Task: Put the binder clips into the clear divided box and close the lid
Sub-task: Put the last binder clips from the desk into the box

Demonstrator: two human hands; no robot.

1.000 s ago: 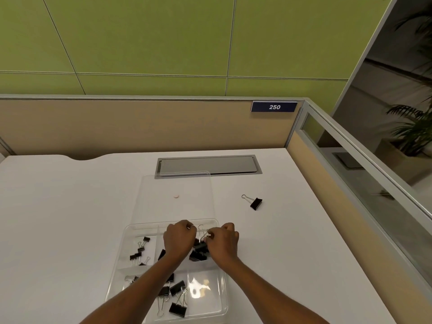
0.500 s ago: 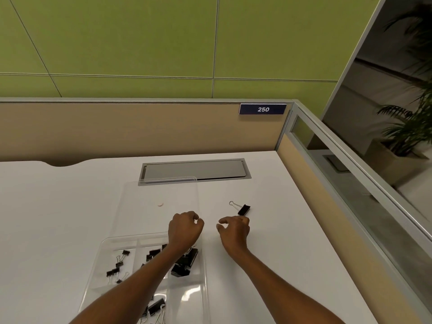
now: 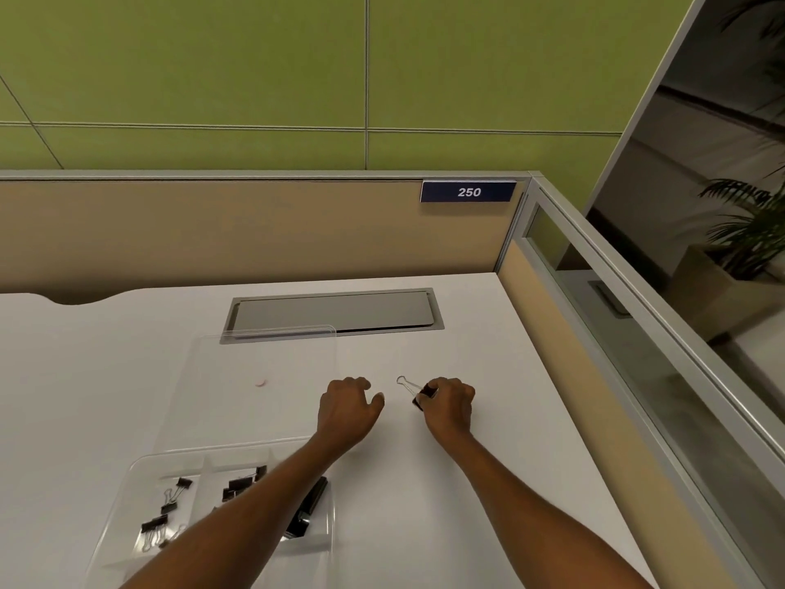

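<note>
While R hand [image 3: 450,403] pinches a black binder clip [image 3: 418,395] on the white desk [image 3: 488,482], wire loop pointing far-left, L hand [image 3: 349,408] hovers just beside it, fingers loosely curled, holding nothing. Clear divided box [image 3: 140,469] sits near-left w/ lid [image 3: 263,367] open flat behind it; other clips [image 3: 240,488] lie in its compartments, partly hidden by L forearm.

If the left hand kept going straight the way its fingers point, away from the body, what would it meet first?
Probably nothing at once: the left hand faces bare desk, then the grey hatch farther on. The lid lies to its left, though depth is unclear.
</note>
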